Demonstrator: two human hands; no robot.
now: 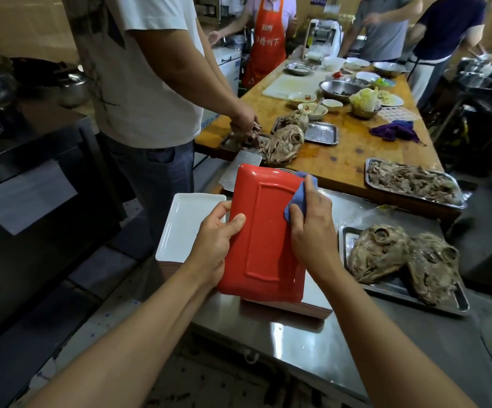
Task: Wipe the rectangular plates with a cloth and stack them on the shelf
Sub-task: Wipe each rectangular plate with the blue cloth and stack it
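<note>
Red plate (263, 231), underside up, tilted toward you over the stack of plates (286, 307) on the steel counter (297, 348). Your left hand (215, 245) grips its left long edge, thumb on the back, fingers curled under, likely so the back faces you for wiping and the plate doesn't slide. Your right hand (312, 228) is closed round a bunched blue cloth (300, 192) and presses it on the plate's right edge, near the far corner. Cloth sits opposite your holding grip, so each hand braces the other's push.

Just left of your left hand lies a white plate (188, 228), face up on a second stack, edge ribs showing below it; probably the done pile or the next one, can't tell which. Right of your cloth hand, a metal tray (456, 301) with cooked animal heads, near but apart. No shelf is identifiable. Judgement: mid-wipe on the underside, stacking not yet done for this plate.
</note>
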